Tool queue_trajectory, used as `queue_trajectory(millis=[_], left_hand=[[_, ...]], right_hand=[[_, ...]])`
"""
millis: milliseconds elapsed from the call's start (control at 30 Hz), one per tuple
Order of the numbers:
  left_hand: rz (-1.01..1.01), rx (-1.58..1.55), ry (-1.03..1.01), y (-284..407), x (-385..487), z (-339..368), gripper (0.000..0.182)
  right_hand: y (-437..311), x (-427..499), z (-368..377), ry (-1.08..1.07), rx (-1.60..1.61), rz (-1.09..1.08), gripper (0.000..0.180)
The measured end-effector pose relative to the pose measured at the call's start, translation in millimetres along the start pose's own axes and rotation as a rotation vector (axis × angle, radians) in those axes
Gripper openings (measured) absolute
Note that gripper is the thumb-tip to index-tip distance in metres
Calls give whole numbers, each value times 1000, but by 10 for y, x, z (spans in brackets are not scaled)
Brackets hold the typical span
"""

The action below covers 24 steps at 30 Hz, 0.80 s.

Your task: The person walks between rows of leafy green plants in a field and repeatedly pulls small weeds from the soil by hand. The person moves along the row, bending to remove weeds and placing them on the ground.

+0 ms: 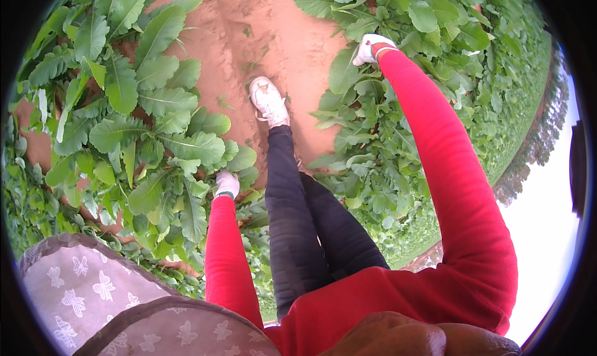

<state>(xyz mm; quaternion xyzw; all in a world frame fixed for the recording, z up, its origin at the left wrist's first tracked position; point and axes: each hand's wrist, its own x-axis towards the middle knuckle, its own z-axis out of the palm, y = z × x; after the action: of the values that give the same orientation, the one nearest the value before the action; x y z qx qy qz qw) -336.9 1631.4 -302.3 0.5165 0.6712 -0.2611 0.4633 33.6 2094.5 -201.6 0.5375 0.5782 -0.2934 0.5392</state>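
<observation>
My left hand (227, 184), in a white glove with a red sleeve behind it, reaches into the lower right edge of the leafy green plants (170, 143) on the left. Leaves cover its fingertips, so its grip is hidden. Further up and to the right, my right hand (373, 49), gloved in white with a red mark near the wrist, is at the edge of the other row of leafy plants (354, 71). Its fingers bend down among the leaves and are partly hidden; whether they hold a leaf or stem does not show.
A reddish soil path (298, 43) runs between the two rows of plants. My white laced shoe (268, 99) stands on it, below a dark trouser leg. Patterned cloth with butterfly shapes (102, 286) hangs at the lower left. Trees (536, 141) stand beyond the field.
</observation>
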Motion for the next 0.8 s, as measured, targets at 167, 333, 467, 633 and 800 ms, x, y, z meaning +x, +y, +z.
queue_trajectory(millis=[167,333,467,633,800], left_hand=[[-6,-14,-27,44,-7,-90,45],[-22,-8,-68,85,-16,-156,46],[-45,32,-56,90,0,-136,46],[-47,-10,-62,68,8,-107,46],[-45,-52,-50,51,6,-98,47]], right_hand=[[51,239,303,187,-14,-45,40],[181,217,360,151,43,-138,37],[204,135,354,176,72,-200,36],[193,112,381,188,61,-235,34],[194,40,368,219,25,-267,31]])
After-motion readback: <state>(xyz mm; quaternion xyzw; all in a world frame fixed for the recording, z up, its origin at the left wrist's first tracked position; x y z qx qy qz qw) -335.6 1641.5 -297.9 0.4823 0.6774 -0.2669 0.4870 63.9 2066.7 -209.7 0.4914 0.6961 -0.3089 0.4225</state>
